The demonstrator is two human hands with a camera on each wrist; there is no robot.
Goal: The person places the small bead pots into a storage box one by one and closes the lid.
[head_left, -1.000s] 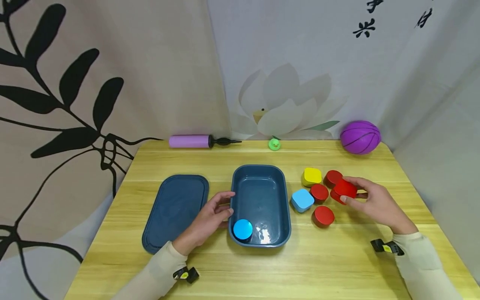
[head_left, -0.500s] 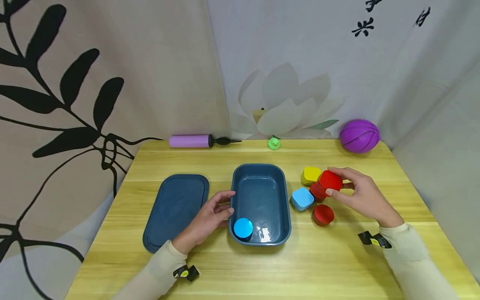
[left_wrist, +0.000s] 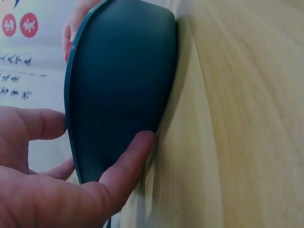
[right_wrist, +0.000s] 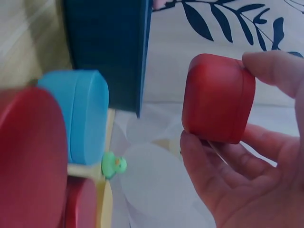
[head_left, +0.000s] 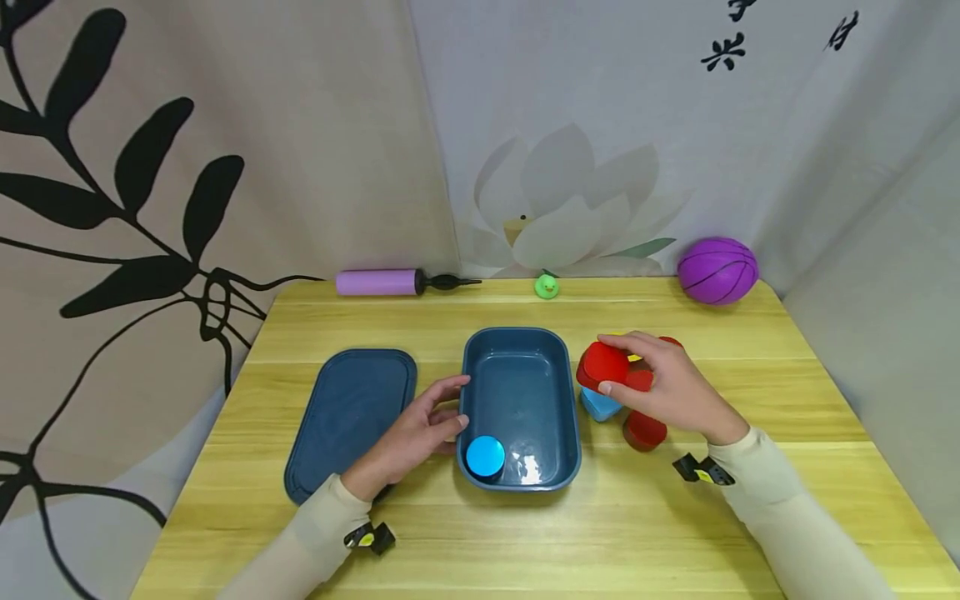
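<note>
My right hand (head_left: 663, 379) pinches a small red rounded-square box (head_left: 602, 365) between thumb and fingers. It is held up above a light-blue rounded-square box (head_left: 600, 406); a seam runs near one face of the red box (right_wrist: 218, 99) in the right wrist view. With relaxed fingers, my left hand (head_left: 412, 433) touches the left side of a dark-blue rectangular container (head_left: 573, 400). In the left wrist view its fingertips rest against the container's outer wall (left_wrist: 121, 80). A round blue tin-like piece (head_left: 485, 456) stands in the container's near-left corner.
Left of the container lies a dark-blue lid (head_left: 348, 408). Several round red pieces (head_left: 645, 431) and a mostly hidden yellow piece sit under and near my right hand. Along the back stand a purple pump (head_left: 378, 282), a green duck (head_left: 547, 287) and a purple ball (head_left: 717, 271).
My right hand has carried the red rounded-square box leftward, from the right of the red pieces to over the light-blue box. My left hand has stayed at the container.
</note>
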